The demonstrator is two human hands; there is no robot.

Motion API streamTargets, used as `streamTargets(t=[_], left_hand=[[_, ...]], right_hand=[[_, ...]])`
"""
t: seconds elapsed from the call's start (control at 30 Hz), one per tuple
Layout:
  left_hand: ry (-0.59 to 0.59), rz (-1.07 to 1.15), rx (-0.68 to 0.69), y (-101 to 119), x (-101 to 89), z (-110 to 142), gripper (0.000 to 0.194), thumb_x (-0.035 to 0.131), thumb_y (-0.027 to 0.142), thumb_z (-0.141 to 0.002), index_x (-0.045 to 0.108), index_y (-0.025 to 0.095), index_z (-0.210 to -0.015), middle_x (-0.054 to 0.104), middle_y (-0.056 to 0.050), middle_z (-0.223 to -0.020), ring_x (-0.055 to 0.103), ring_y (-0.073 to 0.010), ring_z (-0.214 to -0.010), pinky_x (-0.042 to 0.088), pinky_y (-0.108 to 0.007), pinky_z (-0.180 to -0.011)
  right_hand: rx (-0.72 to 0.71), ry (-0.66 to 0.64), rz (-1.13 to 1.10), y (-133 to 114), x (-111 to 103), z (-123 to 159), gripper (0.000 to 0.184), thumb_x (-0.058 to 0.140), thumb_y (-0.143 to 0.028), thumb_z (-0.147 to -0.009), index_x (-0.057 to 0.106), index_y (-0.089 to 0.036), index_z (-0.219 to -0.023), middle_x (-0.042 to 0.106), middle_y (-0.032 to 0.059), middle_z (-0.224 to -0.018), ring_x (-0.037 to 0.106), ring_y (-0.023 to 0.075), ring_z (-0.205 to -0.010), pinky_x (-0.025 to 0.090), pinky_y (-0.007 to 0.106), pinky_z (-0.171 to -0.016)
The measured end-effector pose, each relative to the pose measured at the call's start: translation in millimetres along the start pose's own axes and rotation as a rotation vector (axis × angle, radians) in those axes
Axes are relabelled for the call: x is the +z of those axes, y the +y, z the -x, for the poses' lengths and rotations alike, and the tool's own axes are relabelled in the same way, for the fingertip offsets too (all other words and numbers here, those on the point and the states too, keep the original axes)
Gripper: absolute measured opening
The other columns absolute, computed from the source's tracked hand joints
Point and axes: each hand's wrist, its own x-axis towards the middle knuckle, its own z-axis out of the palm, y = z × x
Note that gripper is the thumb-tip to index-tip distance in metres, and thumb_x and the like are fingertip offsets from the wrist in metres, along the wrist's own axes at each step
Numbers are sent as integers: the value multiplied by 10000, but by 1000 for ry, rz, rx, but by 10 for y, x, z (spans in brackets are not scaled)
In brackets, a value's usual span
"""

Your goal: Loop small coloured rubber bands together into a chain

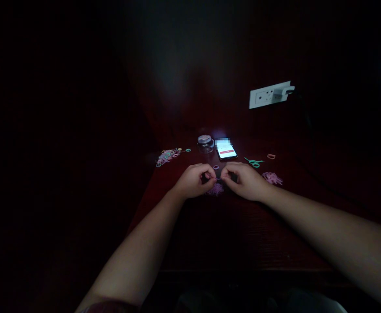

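My left hand [196, 181] and my right hand [245, 181] face each other low over the table, thumb and fingertips of each pinched together. A small purple rubber band [219, 178] spans the narrow gap between them, gripped at both ends. Below it lies a loose heap of purple rubber bands [215, 189], partly covered by my left hand. One more purple ring [216, 167] rests just beyond my fingers. To the right of my right hand is a heap of pink rubber bands [273, 178], with a few green bands [254, 164] behind.
A mixed-colour heap of bands [168, 157] lies at the left edge of the dark red table [242, 243]. A lidded clear jar [205, 145] and a lit phone [226, 151] stand at the back. An orange band [271, 156] lies right; a wall socket [265, 96] holds a plug.
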Motion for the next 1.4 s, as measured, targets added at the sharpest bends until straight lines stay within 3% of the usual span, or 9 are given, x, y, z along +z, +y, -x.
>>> streamTargets(t=[0.83, 1.4], left_hand=[[-31, -23, -10, -45, -20, 5, 46, 620, 190, -811, 656, 162, -807, 625, -2, -730, 565, -104, -666, 437, -212, -617], [-171, 12, -141, -127, -103, 31, 96, 621, 197, -817, 705, 157, -841, 654, -11, -777, 581, -100, -689, 436, -203, -634]], right_hand=[[-2, 4, 10, 31, 23, 2, 91, 570, -94, -773, 603, -178, -761, 613, 23, -736, 556, 152, -679, 411, 268, -647], [45, 73, 48, 69, 14, 2, 104, 514, -151, -848, 595, -172, -785, 612, 35, -749, 554, 167, -695, 404, 274, -641]])
